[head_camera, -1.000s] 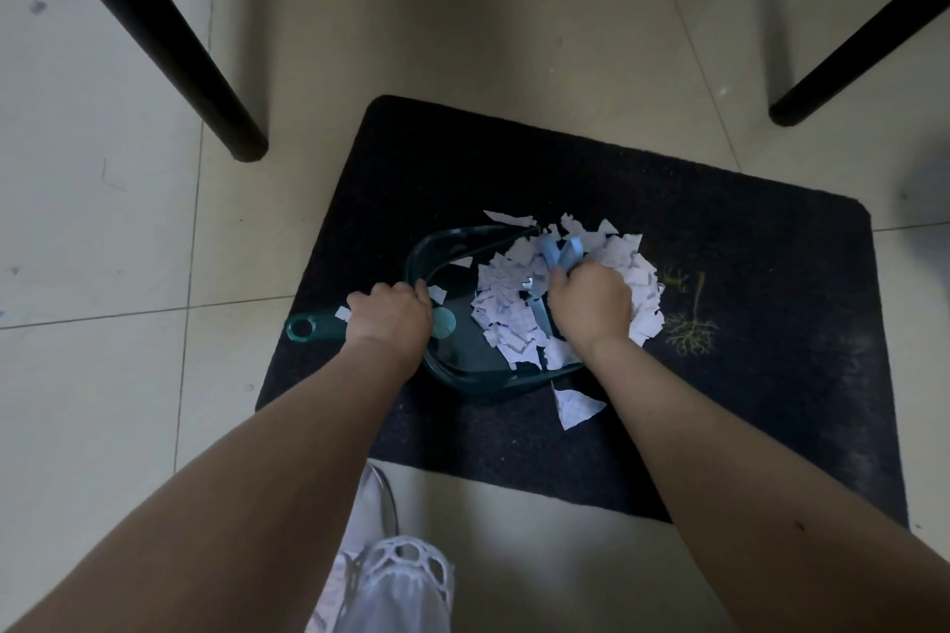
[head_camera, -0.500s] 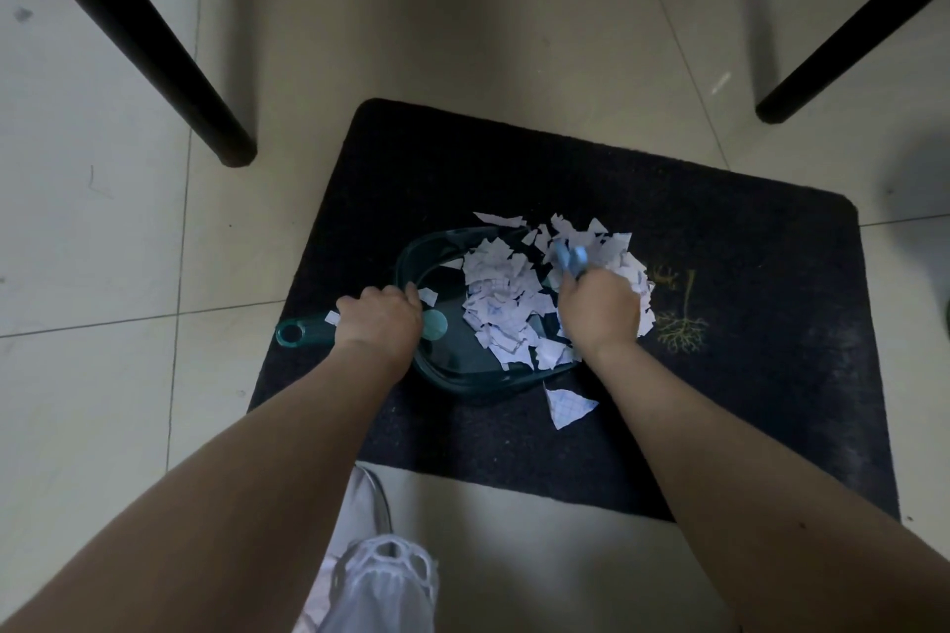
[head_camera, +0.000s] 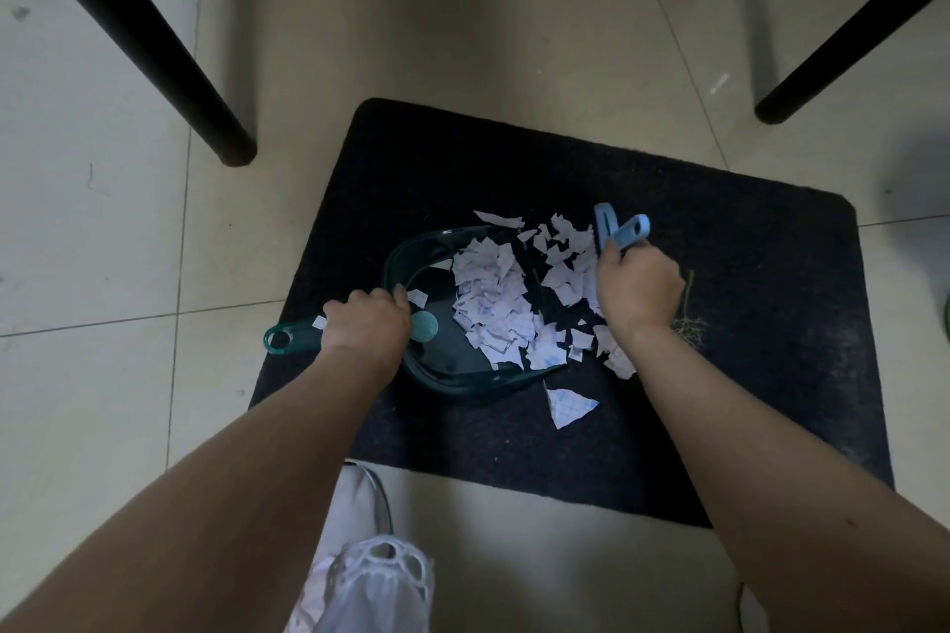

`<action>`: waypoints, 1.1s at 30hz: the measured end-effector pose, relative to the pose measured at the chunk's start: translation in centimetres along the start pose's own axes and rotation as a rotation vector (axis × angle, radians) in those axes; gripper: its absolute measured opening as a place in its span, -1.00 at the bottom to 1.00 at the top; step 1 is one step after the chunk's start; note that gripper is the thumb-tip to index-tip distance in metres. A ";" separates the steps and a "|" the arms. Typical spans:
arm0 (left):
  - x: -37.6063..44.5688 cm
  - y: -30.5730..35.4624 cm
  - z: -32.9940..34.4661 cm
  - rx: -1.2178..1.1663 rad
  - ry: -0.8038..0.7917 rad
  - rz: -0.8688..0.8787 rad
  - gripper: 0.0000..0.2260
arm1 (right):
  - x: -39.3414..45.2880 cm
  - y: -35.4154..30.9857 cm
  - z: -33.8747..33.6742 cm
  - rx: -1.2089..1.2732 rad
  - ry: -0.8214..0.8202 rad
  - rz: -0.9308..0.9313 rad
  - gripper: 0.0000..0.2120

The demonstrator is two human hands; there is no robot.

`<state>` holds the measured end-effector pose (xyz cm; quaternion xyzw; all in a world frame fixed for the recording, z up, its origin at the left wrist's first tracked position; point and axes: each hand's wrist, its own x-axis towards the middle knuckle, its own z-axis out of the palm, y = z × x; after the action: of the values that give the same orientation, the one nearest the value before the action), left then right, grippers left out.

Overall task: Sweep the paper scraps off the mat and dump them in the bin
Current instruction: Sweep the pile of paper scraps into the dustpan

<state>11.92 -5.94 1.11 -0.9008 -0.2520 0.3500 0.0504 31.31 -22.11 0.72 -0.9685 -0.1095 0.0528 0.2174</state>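
Gripping the dustpan left hand, brush right hand, half the paper scraps are in, dumping undone.

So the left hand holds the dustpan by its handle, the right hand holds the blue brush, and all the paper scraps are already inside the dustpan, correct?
Not quite. The head view shows the left hand on the dustpan handle and the right hand holding the blue brush, but many paper scraps still lie on the mat, including one large piece in front of the dustpan.
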 end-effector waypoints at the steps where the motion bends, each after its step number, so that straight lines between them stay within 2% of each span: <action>1: 0.0 -0.1 0.1 0.000 0.005 -0.001 -0.30 | 0.3 0.2 -0.1 -0.010 0.012 0.015 -0.65; 5: -0.1 -0.3 0.1 0.004 0.003 -0.002 -0.29 | 0.7 0.8 0.1 -0.088 -0.062 0.057 -0.65; 8: 0.1 0.1 -0.2 0.009 0.007 0.007 -0.28 | -0.1 0.8 0.9 -0.104 -0.159 0.000 -0.68; 14: 0.5 1.3 -0.9 -0.027 -0.005 0.018 -0.27 | -1.4 -0.4 2.0 -0.067 -0.252 -0.085 -0.69; 18: 0.5 1.3 -0.8 -0.014 -0.001 0.021 -0.29 | -0.3 0.4 1.3 0.042 -0.156 -0.067 -0.61; 22: 0.5 1.3 -0.8 -0.013 -0.006 0.019 -0.27 | 0.7 1.3 0.4 -0.006 -0.008 0.021 -0.64; 24: 0.6 1.3 -0.8 -0.011 -0.006 0.018 -0.28 | 0.6 1.5 0.6 -0.070 -0.059 0.017 -0.66; 28: 0.6 1.4 -0.9 -0.008 -0.007 0.017 -0.28 | -1.0 0.3 2.0 -0.139 -0.210 -0.111 -0.65; 33: 0.8 1.5 -1.2 -0.016 -0.012 0.020 -0.27 | -2.9 -1.4 2.4 -0.095 -0.259 -0.197 -0.68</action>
<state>13.80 -6.79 1.10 -0.9015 -0.2462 0.3538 0.0381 27.84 -20.61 -0.65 -0.9474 -0.2332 0.1504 0.1594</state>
